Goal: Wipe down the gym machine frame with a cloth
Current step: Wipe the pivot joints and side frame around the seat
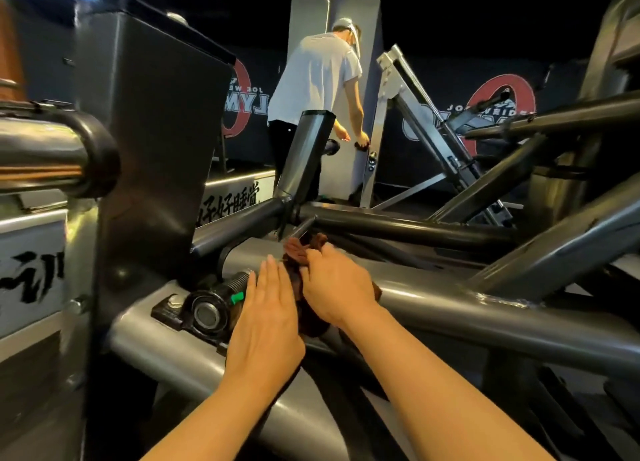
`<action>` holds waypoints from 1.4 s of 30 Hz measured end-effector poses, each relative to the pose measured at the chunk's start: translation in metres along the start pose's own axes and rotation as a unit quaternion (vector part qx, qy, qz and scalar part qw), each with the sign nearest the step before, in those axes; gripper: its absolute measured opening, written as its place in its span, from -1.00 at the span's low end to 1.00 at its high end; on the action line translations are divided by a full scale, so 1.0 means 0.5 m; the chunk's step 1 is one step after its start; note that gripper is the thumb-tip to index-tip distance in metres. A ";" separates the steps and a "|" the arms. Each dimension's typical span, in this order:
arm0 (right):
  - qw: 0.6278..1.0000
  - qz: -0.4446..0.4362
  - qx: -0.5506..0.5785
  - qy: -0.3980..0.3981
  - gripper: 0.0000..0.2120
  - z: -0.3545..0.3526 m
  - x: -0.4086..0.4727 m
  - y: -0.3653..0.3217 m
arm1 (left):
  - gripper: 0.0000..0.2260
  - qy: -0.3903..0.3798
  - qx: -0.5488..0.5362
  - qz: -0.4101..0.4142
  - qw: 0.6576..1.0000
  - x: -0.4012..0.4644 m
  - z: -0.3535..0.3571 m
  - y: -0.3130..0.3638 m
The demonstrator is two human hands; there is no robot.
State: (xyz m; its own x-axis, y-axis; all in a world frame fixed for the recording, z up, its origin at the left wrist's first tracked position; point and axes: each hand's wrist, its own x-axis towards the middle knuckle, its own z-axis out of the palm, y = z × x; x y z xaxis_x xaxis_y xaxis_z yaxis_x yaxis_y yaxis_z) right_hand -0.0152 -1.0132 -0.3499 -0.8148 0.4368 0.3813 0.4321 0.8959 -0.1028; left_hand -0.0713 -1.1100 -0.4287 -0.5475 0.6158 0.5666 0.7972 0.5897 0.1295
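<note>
Place was a gym floor. Heavy grey tubular machine frame filled the view, with welded joints. Left of the frame, a chrome weight-plate peg. Behind the frame, another angled machine and dark walls with a red-ringed bodybuilding logo. Also behind the frame, a person in a white T-shirt stood at a grey pillar.

Two hands work at one grey frame tube: the left hand and the right hand. One brown cloth lies on that tube. One black spring pin sits left of it. One other person stands behind it.
</note>
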 end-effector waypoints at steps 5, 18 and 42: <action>0.990 0.050 -0.052 0.118 -0.76 -0.002 -0.069 0.048 | -0.21 0.004 0.036 0.008 0.999 0.003 0.010 -0.008; 0.987 -0.054 -0.002 -0.148 -0.58 0.010 0.137 -0.031 | -0.07 0.086 -0.157 -0.039 0.983 0.006 0.014 0.002; 0.993 0.071 -0.099 -0.008 -0.60 -0.051 -0.032 0.076 | -0.40 -0.069 0.082 0.023 0.994 0.033 -0.059 0.023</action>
State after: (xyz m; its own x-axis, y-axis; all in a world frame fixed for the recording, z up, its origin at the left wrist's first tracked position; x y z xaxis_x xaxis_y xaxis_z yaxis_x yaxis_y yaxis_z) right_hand 0.0241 -0.9880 -0.3363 -0.7456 0.5595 0.3619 0.6088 0.7928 0.0288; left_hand -0.0636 -1.1083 -0.3939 -0.5499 0.7029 0.4511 0.7761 0.6297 -0.0351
